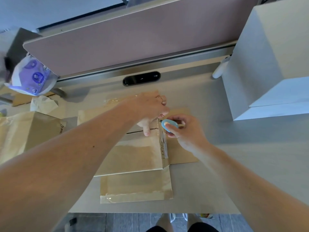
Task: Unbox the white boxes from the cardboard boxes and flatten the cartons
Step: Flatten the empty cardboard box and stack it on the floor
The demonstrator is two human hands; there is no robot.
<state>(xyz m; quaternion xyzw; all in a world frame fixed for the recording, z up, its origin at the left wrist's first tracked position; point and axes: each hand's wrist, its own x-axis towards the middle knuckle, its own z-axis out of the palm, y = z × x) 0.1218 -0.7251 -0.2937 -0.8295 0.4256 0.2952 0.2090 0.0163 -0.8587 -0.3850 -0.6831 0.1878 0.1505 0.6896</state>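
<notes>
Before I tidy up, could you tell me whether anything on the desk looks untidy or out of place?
Mostly no: a crumpled white wrapper lies loose at the desk's left edge, beside the purple bag.

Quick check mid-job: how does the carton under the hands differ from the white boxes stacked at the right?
The carton is brown cardboard, taped, lying low on the desk; the white boxes are plain white and stand tall, stacked. The left hand presses the carton while the right hand holds a blue cutter at its tape; nothing touches the white boxes. Both sit on the desk.

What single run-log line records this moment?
left hand: pressing carton | right hand: holds blue cutter at taped seam | white boxes: stacked right
</notes>
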